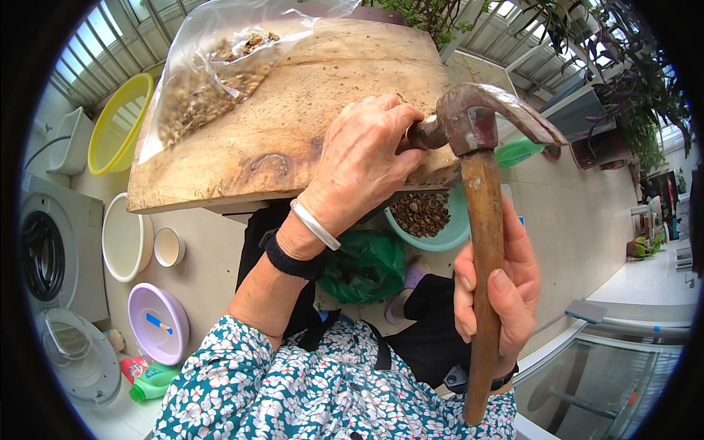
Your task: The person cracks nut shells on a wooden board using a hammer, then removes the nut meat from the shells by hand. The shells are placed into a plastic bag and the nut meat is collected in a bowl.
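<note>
My right hand [506, 291] grips the worn wooden handle of a claw hammer [481, 220], its rusty head raised toward the camera. Over the edge of a thick wooden board [352, 60], my left hand [368, 143] has its fingers curled beside the hammer's striking end. Something dark brown shows between its thumb and forefinger; whether that is a nut or part of the hammer head is unclear. On the board's left side lies a clear plastic bag [203, 93] of shelled nut pieces, partly blurred. Below the board, a teal basin [459, 212] contains brown broken shells [421, 214].
A green plastic bag [366, 269] with dark contents sits between my legs. To the left are a yellow basket [124, 121], a white basin [126, 236], a purple basin [159, 324] and a washing machine [66, 242] with its door open. Potted plants [632, 88] stand at the right.
</note>
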Demonstrator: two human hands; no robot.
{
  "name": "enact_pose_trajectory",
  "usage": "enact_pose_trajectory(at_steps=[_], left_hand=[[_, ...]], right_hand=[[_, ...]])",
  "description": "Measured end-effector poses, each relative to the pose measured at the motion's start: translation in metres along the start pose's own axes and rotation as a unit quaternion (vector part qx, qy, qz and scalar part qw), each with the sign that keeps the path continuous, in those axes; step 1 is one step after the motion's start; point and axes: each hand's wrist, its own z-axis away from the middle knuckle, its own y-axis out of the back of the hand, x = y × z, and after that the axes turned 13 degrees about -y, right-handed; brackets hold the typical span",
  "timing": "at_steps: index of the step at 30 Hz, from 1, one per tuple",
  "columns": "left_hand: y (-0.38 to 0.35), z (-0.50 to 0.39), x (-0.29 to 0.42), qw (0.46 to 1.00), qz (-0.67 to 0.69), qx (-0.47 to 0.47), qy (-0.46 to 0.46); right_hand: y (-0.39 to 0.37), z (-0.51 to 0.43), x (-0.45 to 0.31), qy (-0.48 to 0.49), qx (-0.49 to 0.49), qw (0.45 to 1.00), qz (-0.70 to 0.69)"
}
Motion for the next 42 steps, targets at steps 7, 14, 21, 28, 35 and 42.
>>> enact_pose_trajectory(at_steps=[7, 14, 21, 28, 35, 42], left_hand=[[-0.003, 0.0, -0.003, 1.0, -0.017, -0.001, -0.004], [0.002, -0.001, 0.002, 0.998, 0.042, -0.006, 0.037], [0.006, -0.001, 0.001, 0.997, 0.061, -0.014, 0.044], [0.003, -0.001, -0.001, 0.996, 0.082, 0.005, 0.045], [0.004, -0.001, 0.002, 0.993, 0.099, -0.002, 0.062], [0.004, -0.001, 0.001, 0.993, 0.103, 0.004, 0.057]], right_hand=[[0.003, -0.004, -0.003, 0.003, -0.024, 1.0, -0.015], [-0.003, 0.001, -0.008, 0.105, 0.001, 0.994, -0.015], [-0.005, -0.002, -0.012, 0.035, -0.017, 0.999, 0.02], [-0.005, -0.004, -0.009, 0.006, 0.022, 1.0, 0.007], [-0.008, 0.004, -0.017, 0.131, 0.015, 0.991, 0.005], [-0.007, -0.006, -0.012, 0.047, 0.022, 0.998, 0.019]])
